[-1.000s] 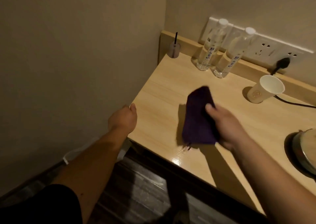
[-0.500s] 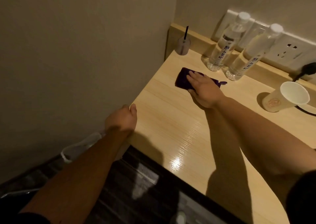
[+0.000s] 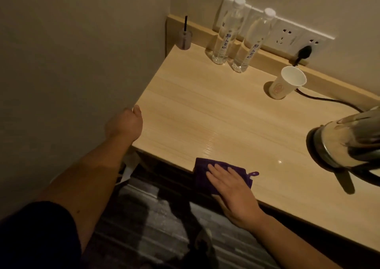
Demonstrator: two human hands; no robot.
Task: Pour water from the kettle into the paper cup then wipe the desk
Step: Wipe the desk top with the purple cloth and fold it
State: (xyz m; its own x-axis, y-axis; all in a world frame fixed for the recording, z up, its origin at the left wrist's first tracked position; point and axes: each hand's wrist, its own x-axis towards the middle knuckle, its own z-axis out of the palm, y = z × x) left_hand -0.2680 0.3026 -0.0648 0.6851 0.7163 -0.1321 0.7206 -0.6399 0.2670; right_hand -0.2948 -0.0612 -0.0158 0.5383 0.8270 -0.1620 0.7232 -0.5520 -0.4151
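A folded purple cloth (image 3: 202, 171) lies at the front edge of the light wooden desk (image 3: 205, 108). My right hand (image 3: 232, 188) presses flat on it, fingers spread, palm partly over the desk edge. My left hand (image 3: 125, 123) grips the desk's left front corner, fingers curled around the edge. The white paper cup (image 3: 287, 84) stands upright at the back right; what it holds cannot be seen. The steel kettle (image 3: 349, 139) sits at the right edge, partly cut off.
Two clear water bottles (image 3: 224, 32) (image 3: 249, 42) stand at the back by a wall socket strip (image 3: 287, 37). A black plug and cord (image 3: 329, 100) run to the kettle. A small holder with a dark stick (image 3: 185, 39) sits in the back left corner. Walls close the left and back.
My right hand drew the cloth from the back of the desk, near the bottles, to the front edge. One second ago it held the cloth lifted. The left hand stayed on the corner.
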